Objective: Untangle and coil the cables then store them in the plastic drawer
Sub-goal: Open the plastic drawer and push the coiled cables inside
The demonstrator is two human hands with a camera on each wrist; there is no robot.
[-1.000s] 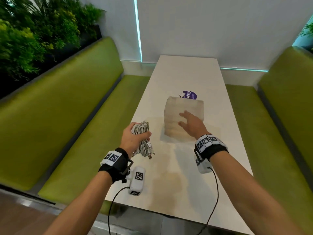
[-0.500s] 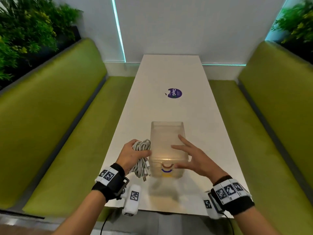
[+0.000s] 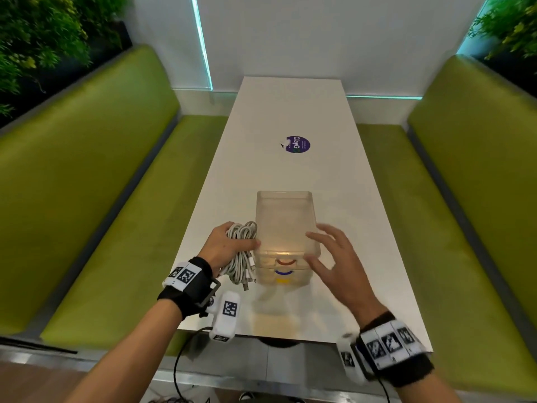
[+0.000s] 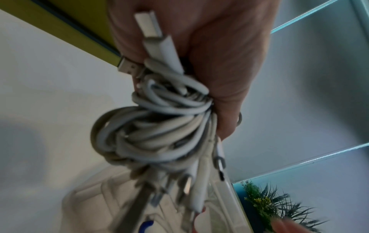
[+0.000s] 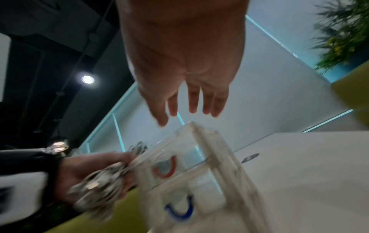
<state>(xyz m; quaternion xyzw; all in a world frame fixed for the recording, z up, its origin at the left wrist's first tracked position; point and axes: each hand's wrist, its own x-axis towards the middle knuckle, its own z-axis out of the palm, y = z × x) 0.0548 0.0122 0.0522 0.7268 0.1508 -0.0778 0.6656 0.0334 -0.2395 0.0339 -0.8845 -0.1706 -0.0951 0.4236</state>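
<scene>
The left hand (image 3: 225, 248) grips a bundle of coiled white cables (image 3: 240, 255) just beside the translucent plastic drawer unit (image 3: 284, 228), while the right hand (image 3: 338, 264) hovers with fingers spread and holds nothing.

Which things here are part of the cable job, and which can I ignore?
Part of the job:
- bundle of white cables, gripped in the left hand
- clear plastic drawer unit on the table
- right hand, open beside the unit

Ignore:
- purple sticker on the table
- green benches
- plants
</scene>
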